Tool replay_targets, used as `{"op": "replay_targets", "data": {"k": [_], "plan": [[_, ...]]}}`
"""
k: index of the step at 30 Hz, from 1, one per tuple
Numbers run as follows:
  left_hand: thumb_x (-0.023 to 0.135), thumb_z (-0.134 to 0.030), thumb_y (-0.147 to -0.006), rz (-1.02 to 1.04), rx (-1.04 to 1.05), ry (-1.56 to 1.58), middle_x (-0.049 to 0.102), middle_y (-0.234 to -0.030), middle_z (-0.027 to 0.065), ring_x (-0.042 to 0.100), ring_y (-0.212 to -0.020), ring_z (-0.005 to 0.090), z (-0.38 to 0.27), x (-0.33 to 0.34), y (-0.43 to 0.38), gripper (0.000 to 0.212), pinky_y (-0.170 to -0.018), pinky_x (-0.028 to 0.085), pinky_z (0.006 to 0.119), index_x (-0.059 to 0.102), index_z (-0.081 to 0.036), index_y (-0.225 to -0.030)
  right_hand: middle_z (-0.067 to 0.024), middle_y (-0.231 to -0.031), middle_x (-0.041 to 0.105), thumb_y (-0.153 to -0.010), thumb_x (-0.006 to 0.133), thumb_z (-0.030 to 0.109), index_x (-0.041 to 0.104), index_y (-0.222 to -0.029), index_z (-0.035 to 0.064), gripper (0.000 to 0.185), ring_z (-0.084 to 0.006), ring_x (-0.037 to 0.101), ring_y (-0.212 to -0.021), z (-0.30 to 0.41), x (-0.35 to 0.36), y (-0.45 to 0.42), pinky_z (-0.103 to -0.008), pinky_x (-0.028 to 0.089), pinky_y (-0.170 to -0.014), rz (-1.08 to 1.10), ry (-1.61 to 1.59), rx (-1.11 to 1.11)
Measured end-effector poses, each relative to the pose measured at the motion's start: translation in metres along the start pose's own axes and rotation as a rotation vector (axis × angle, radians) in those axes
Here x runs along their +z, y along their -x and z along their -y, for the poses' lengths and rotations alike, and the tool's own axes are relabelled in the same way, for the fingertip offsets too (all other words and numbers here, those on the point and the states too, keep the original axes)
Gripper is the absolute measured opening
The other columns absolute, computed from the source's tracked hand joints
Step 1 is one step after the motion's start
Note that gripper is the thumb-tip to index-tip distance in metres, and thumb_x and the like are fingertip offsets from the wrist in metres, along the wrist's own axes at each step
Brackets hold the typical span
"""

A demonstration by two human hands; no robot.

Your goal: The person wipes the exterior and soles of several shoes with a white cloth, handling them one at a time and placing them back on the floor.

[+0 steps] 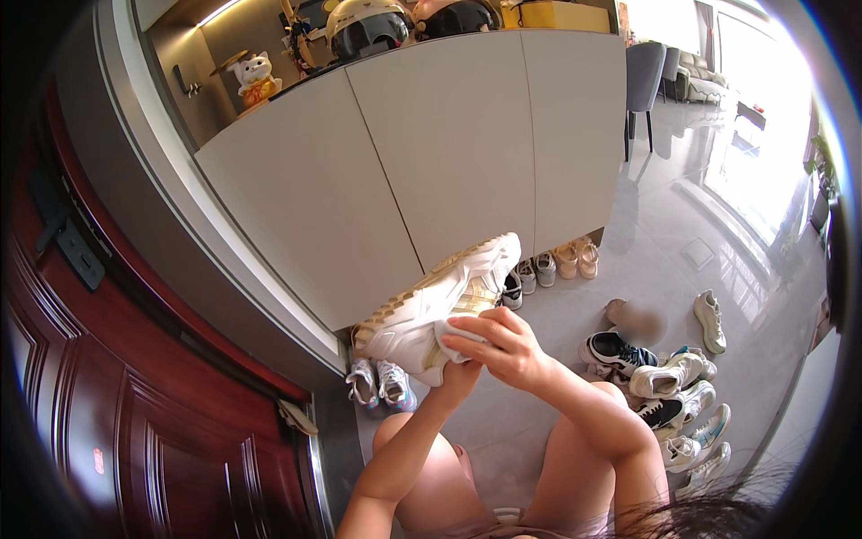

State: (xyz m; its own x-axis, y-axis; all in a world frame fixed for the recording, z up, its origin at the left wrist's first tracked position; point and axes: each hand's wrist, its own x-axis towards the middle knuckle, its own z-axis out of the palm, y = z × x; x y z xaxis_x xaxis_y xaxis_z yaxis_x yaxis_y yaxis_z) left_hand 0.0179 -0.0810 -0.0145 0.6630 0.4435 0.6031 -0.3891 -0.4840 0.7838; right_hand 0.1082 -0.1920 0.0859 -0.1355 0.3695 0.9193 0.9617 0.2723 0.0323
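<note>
A white sneaker with beige mesh panels and a tan lugged sole is raised in front of me, its side turned up and its toe pointing to the upper right. My left hand supports it from the heel end; its fingers are hidden by the shoe and my other hand. Between the fingers of my right hand is a folded white wipe or cloth. It is pressed against the sneaker's side near the opening.
Sneakers lie piled on the grey tiled floor at the right. More shoes line the base of a white cabinet. Grey-white sneakers stand near the dark red door. Helmets sit on the cabinet.
</note>
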Motion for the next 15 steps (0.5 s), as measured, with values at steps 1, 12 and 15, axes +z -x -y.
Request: {"op": "replay_targets", "data": {"k": [1,12,15], "plan": [[0.063,0.003,-0.091,0.05,0.005,-0.033,0.061,-0.116,0.0096,0.061,-0.108,0.0193,0.009,-0.006,0.002,0.034,-0.09,0.05,0.031,0.056,0.001,-0.124,-0.0063,-0.118,0.066,-0.063,0.068,0.003,0.071,-0.117,0.0093,0.054,-0.0213,0.058,-0.084,-0.002,0.001,-0.001,-0.0325,0.054,-0.074,-0.004,0.011,0.001],[0.068,0.0,-0.088,0.097,-0.082,0.039,0.061,-0.118,0.0088,0.06,-0.107,0.0216,0.076,-0.011,0.021,0.035,-0.092,0.049,0.033,0.057,-0.001,-0.121,-0.0047,-0.118,0.067,-0.063,0.07,0.006,0.074,-0.111,0.01,0.049,-0.0201,0.058,-0.086,0.008,0.006,-0.004,-0.0304,0.053,-0.073,0.011,0.1,-0.14],[0.064,0.002,-0.09,0.206,-0.198,-0.001,0.057,-0.124,0.0073,0.055,-0.118,0.0163,-0.026,-0.015,-0.021,0.042,-0.098,0.047,0.03,0.051,-0.003,-0.13,-0.0044,-0.117,0.067,-0.061,0.071,0.004,0.074,-0.111,0.0115,0.051,-0.0217,0.059,-0.084,-0.019,-0.002,0.01,-0.0309,0.053,-0.069,-0.023,0.165,0.034]]}}
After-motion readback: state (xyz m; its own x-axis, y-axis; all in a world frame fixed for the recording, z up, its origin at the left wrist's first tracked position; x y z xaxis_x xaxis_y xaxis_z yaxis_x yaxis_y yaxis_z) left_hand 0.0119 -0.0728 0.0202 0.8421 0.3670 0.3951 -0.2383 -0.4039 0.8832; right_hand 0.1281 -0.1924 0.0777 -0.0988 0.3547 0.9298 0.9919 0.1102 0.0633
